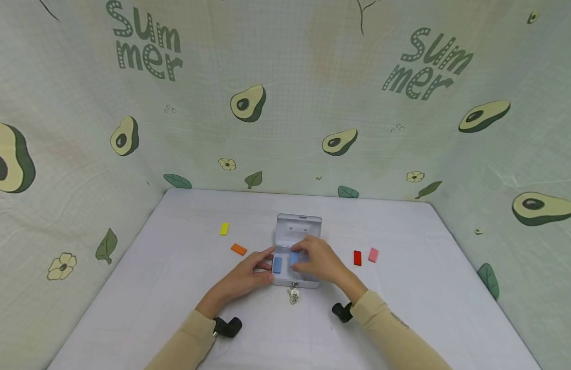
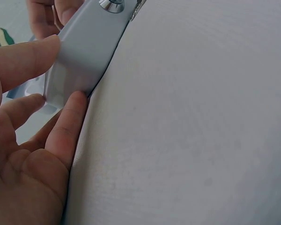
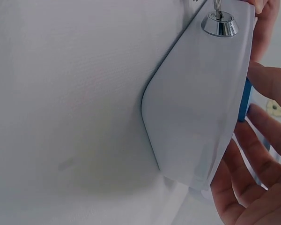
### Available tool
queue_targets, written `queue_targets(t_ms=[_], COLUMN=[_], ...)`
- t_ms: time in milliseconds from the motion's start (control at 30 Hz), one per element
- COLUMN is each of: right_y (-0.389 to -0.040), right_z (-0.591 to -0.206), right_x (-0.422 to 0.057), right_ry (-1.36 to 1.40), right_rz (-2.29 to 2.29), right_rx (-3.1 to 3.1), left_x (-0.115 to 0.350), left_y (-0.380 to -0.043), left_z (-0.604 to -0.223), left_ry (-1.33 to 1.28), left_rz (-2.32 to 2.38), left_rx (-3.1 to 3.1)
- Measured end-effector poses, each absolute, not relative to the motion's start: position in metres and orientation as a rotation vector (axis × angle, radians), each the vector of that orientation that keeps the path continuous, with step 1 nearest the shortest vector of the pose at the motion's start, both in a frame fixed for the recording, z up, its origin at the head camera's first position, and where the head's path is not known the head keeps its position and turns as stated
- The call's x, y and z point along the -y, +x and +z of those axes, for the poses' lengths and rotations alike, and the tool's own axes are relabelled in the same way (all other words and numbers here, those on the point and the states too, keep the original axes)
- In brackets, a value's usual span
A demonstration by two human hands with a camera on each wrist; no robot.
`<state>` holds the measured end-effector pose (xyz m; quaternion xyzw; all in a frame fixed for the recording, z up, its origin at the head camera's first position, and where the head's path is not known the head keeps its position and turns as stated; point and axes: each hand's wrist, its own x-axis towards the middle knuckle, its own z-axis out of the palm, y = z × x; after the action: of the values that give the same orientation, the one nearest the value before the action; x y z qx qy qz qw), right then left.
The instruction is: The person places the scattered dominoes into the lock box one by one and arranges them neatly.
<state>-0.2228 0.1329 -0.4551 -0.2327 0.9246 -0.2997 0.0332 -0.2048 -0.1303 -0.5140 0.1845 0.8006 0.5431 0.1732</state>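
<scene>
A small pale metal cash box (image 1: 281, 280) stands with its lid (image 1: 298, 226) raised. My left hand (image 1: 246, 275) rests against its left side, thumb by the front corner and fingers along the wall. In the left wrist view, fingertips (image 2: 76, 101) touch the box's lower edge. My right hand (image 1: 320, 259) reaches over the box and pinches a blue block (image 1: 293, 258) between thumb and fingers; the block (image 3: 245, 101) shows just past the box rim in the right wrist view. Another blue block (image 1: 277, 264) lies inside at the left. Keys (image 1: 293, 294) hang from the front lock (image 3: 220, 23).
Left of the box lie a yellow block (image 1: 224, 229) and an orange block (image 1: 239, 249). A red block (image 1: 357, 258) and a pink block (image 1: 373, 255) lie to the right. A white cloth covers the table (image 1: 184, 221), with printed fabric (image 1: 285, 67) hung around it.
</scene>
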Motion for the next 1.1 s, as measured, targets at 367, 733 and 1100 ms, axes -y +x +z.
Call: queue_targets(t_ms=[367,733,1100], right_y=[-0.224,-0.226,-0.226], right_z=[-0.459,-0.465,-0.467], right_x=[-0.128,-0.125,-0.122], right_ry=[-0.756,-0.783,-0.783], right_rz=[-0.899,-0.890,-0.867], right_rx=[-2.862,-2.858,-2.866], left_x=[0.130,0.130,0.130], left_y=[-0.205,-0.205,-0.204], left_z=[-0.514,-0.513,-0.513], left_ry=[0.522,0.526,0.531], left_rz=[1.532,1.564,1.563], left_rx=[-2.281,-2.247,-2.241])
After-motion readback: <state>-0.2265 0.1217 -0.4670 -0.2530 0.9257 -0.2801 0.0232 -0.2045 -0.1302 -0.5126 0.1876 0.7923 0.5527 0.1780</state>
